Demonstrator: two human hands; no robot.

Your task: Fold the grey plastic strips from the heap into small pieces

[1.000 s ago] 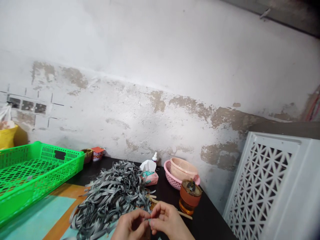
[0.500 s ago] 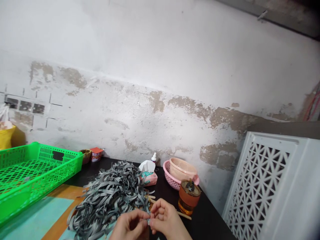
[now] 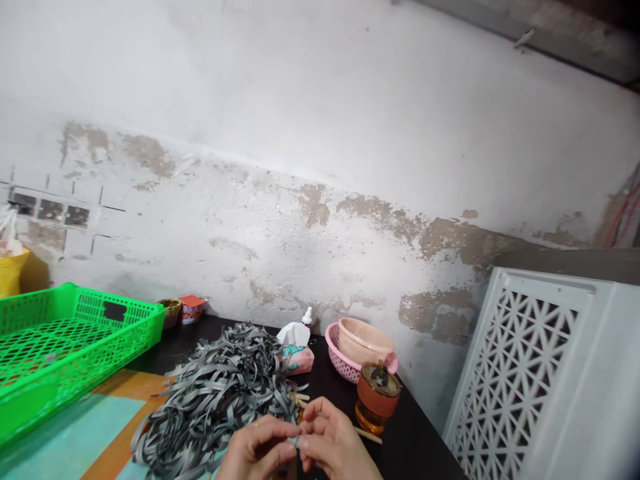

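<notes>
My left hand and my right hand meet at the bottom centre of the head view, fingertips pinched close together. Between them shows a small bit of grey strip, mostly hidden by the fingers. Both hands grip it, the left from one side and the right from the other. Just to the left and behind lies a large heap of grey strips, loosely tangled. A thin wooden stick shows beyond my right hand, partly covered by it.
A green plastic crate stands at the left. Behind the heap are a tissue pack and a white-capped bottle. To the right stand an amber jar, a pink basket and a peach bowl. A white latticed panel rises at right.
My fingers have shifted slightly around the small grey strip, with the left fingers a little straighter. The hands stay together in nearly the same place.
</notes>
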